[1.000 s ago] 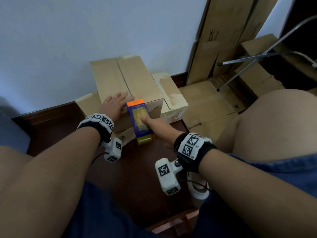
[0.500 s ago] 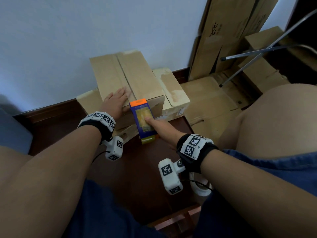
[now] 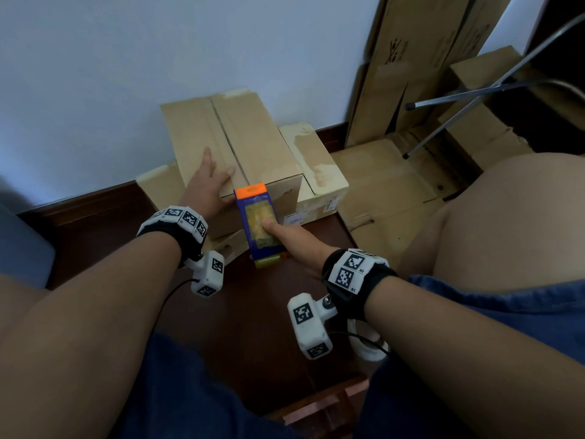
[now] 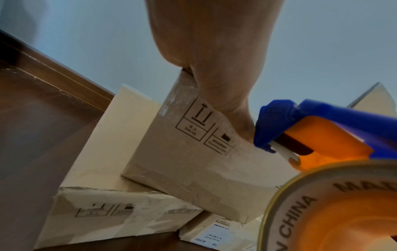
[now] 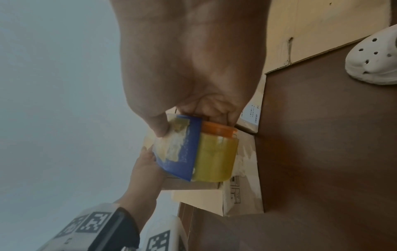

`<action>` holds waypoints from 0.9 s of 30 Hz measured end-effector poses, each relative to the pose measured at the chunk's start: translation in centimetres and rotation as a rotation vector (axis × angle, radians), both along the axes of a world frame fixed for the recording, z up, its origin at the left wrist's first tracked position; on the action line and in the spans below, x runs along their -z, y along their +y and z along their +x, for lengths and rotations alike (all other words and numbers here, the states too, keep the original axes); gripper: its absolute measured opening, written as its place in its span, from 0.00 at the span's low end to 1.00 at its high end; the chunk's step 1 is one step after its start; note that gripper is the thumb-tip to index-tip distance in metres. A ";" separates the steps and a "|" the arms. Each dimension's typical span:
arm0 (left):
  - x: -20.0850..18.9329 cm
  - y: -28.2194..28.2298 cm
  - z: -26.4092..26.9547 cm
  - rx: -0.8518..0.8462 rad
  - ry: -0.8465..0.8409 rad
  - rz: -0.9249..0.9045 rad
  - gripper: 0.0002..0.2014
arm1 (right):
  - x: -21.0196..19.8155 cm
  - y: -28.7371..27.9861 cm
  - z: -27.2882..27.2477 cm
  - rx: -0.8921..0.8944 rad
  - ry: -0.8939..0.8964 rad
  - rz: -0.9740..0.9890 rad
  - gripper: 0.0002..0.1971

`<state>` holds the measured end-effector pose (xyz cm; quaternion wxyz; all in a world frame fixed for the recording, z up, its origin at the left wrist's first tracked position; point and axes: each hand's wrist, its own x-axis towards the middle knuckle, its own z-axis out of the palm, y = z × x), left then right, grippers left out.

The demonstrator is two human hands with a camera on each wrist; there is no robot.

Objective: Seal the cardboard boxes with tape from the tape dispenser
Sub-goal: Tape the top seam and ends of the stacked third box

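Note:
A brown cardboard box (image 3: pixel 240 144) with a centre seam sits on top of flatter pale boxes (image 3: pixel 316 166) against the wall. My left hand (image 3: pixel 209 182) lies flat on the box's top near its front edge, fingers spread; in the left wrist view its thumb runs down the box's front face (image 4: pixel 193 152). My right hand (image 3: pixel 294 239) grips a blue and orange tape dispenser (image 3: pixel 258 223) loaded with a yellowish tape roll (image 5: pixel 214 156), thumb on top. The dispenser's orange front end meets the box's front top edge at the seam.
Flattened cardboard sheets (image 3: pixel 411 58) lean on the wall at the right, with more cardboard (image 3: pixel 389 185) on the floor. A metal frame leg (image 3: pixel 459 96) crosses above them. A white tape roll (image 3: pixel 367 346) lies by my right wrist. A white clog (image 5: pixel 376 56) stands on the dark wooden floor.
My left hand has slid farther up onto the box top. The dispenser stays at the box's front edge in my right hand.

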<state>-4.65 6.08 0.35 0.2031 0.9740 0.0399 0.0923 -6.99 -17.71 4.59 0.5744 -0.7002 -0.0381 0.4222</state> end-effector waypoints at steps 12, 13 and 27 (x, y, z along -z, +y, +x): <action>-0.7 0.0 -0.2 0.030 0.091 0.079 0.39 | 1.6 0.2 0.4 0.002 0.026 -0.126 0.50; -0.9 0.0 -0.3 0.029 0.092 0.047 0.38 | 2.4 0.5 0.8 -0.001 0.018 -0.157 0.56; -2.2 0.8 -1.5 0.155 0.057 -0.027 0.36 | 4.7 0.8 2.9 -0.093 -0.012 -0.269 0.40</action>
